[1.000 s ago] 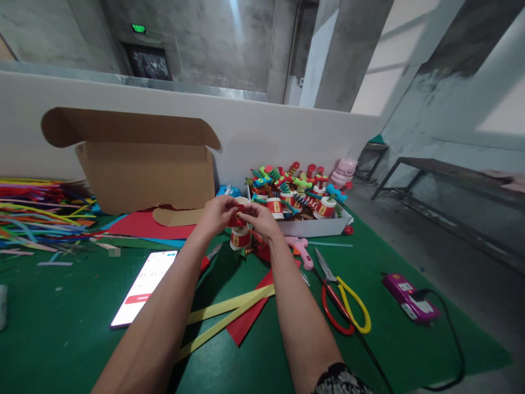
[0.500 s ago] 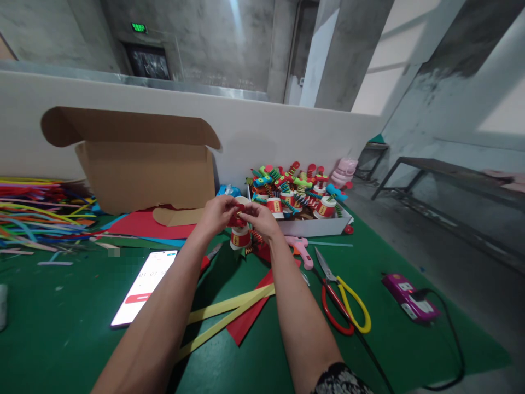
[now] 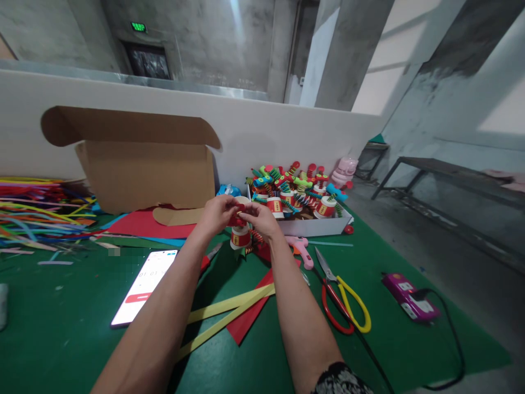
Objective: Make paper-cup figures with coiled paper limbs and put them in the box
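My left hand (image 3: pixel 219 212) and my right hand (image 3: pixel 261 219) meet in the middle of the head view, fingers closed on a small red piece (image 3: pixel 238 219). It sits at the top of a red and white paper cup figure (image 3: pixel 240 238); the fingers partly hide how the two join. Folded paper strips hang at the figure's lower right. Below my wrists, two yellow paper strips (image 3: pixel 229 304) cross a red paper strip (image 3: pixel 251 320) on the green table (image 3: pixel 221 366).
A white box (image 3: pixel 315 226) of similar cup figures stands behind my right hand. Right of my forearm lie a pink glue gun (image 3: pixel 301 250), scissors (image 3: pixel 342 298) and a purple device (image 3: pixel 410 298). Leftward are a phone (image 3: pixel 143 287), coloured paper strips (image 3: pixel 41 210) and a cardboard box (image 3: pixel 147 169).
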Demonstrator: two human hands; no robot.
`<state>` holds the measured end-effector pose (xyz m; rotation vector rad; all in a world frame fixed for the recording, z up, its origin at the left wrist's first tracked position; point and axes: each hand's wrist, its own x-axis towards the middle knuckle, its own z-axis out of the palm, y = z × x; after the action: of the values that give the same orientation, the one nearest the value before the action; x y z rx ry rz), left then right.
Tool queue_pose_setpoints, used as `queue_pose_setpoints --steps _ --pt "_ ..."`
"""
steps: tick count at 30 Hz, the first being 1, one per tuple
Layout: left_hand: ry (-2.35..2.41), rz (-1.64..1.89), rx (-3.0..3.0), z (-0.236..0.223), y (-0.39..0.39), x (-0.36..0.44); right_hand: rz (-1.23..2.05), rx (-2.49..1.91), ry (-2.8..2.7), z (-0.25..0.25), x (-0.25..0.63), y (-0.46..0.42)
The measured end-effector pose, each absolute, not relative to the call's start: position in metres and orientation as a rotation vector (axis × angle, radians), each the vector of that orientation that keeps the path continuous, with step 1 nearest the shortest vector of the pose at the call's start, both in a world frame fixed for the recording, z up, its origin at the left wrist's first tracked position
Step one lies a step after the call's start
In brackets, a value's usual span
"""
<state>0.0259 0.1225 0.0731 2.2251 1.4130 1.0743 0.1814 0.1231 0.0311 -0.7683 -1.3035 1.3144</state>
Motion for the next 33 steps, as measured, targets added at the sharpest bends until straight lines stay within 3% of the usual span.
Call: queue_pose_setpoints --steps 33 --pt "1.439 1.069 2.200 0.0765 0.1202 0.0283 1.302 -0.803 -1.312 0.0306 0.1811 0.1240"
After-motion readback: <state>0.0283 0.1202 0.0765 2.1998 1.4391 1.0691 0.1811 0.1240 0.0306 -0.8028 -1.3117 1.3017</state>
